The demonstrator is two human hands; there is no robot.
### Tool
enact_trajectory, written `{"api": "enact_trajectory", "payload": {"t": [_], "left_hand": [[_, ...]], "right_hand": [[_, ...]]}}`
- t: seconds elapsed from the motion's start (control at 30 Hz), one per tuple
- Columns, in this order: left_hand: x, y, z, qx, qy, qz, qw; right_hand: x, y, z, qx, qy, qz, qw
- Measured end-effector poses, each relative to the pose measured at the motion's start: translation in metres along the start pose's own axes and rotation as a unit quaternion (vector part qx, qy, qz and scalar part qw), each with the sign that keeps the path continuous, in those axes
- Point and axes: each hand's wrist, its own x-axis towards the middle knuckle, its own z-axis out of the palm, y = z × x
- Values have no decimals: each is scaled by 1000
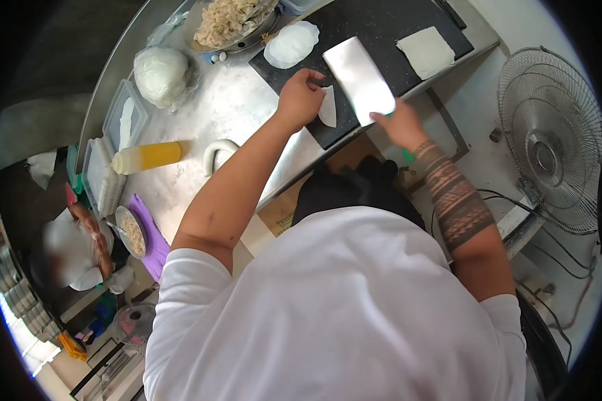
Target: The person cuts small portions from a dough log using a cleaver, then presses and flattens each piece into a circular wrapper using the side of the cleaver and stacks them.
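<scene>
My right hand [400, 125] grips the handle end of a broad, shiny cleaver [360, 79], whose wide flat blade reaches over the black board [398, 43]. A bit of green shows by my fingers. On the left part of the board, my left hand [302, 97] has its fingers curled at a thin white dough wrapper [328, 108]; the hand hides part of it. Beyond that hand lies a pile of round white wrappers [291, 44]. A folded white cloth [426, 53] rests at the board's right side.
To the left are a curved dough roll [215, 155], a yellow oil bottle [147, 157], a bagged white lump [162, 77] and plastic containers [125, 115]. A bowl of filling [224, 23] stands at the back. A fan [547, 144] is at right. Another person [80, 244] works at far left.
</scene>
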Motion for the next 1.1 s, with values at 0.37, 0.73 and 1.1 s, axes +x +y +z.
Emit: {"api": "enact_trajectory", "payload": {"t": [0.37, 0.73, 1.1], "left_hand": [[19, 125, -63, -24, 42, 159, 986], [133, 12, -44, 67, 311, 165, 934], [-133, -113, -18, 197, 510, -71, 834]], "right_hand": [[-105, 12, 14, 24, -111, 37, 993], [-124, 27, 7, 72, -136, 85, 985], [-70, 9, 20, 127, -187, 17, 974]]}}
